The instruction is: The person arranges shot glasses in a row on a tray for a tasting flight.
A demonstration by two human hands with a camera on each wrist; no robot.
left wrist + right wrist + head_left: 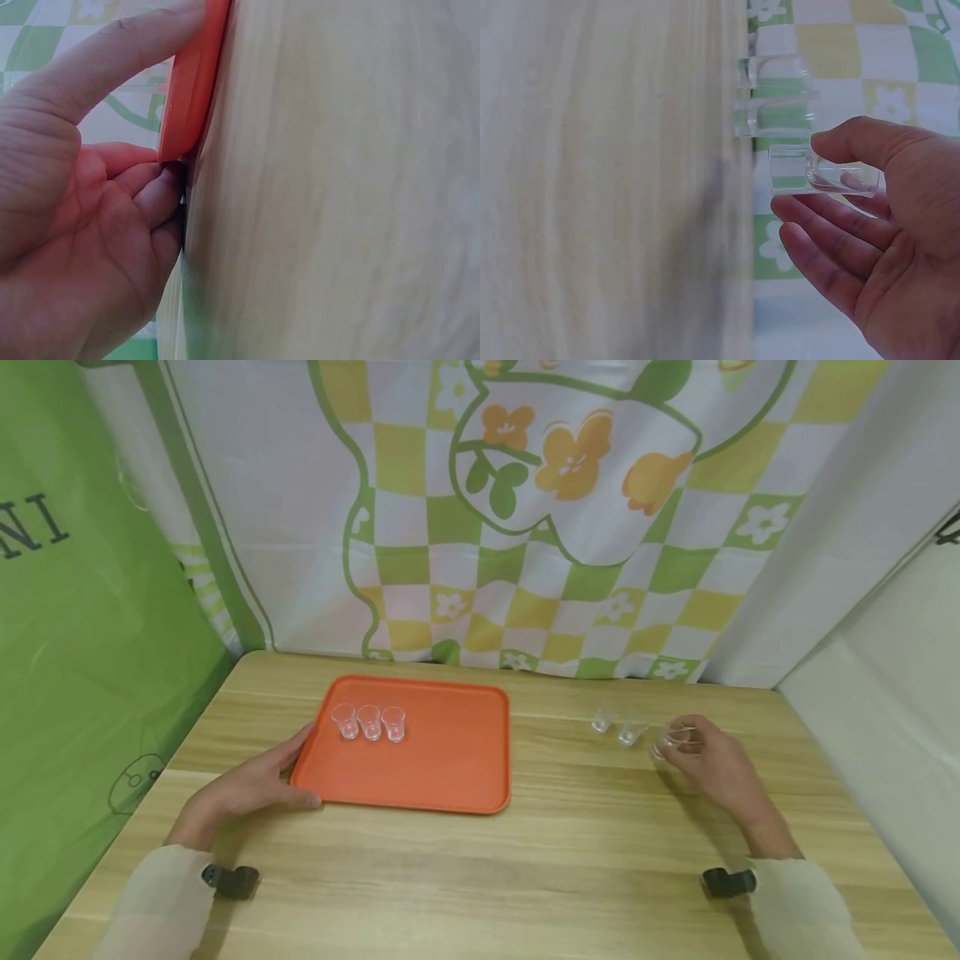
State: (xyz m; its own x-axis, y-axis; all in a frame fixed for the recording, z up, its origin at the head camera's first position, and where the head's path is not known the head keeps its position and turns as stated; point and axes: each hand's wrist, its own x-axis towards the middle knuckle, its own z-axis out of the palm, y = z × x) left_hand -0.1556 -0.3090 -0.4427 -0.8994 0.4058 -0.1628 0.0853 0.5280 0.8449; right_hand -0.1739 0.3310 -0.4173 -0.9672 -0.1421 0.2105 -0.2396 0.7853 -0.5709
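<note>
My left hand [258, 783] grips the front left corner of an orange tray [442, 752], its thumb along the front edge and its fingers at the left side. In the left wrist view the curled fingers [154, 191] meet the tray's rim. Three small clear shot glasses [370, 724] stand in a row at the tray's left. Over at the right, my right hand [712, 768] holds another shot glass [789, 171] upright between thumb and fingers, its base slightly above the table. Two more, a nearer shot glass [630, 732] and a farther shot glass [602, 719], stand just left of it.
The wooden table [465, 877] stretches in front of the tray and between it and the loose glasses. A patterned curtain [480, 568] hangs along the back edge. Green sheeting [90, 652] borders the left side, and a pale wall [900, 693] the right.
</note>
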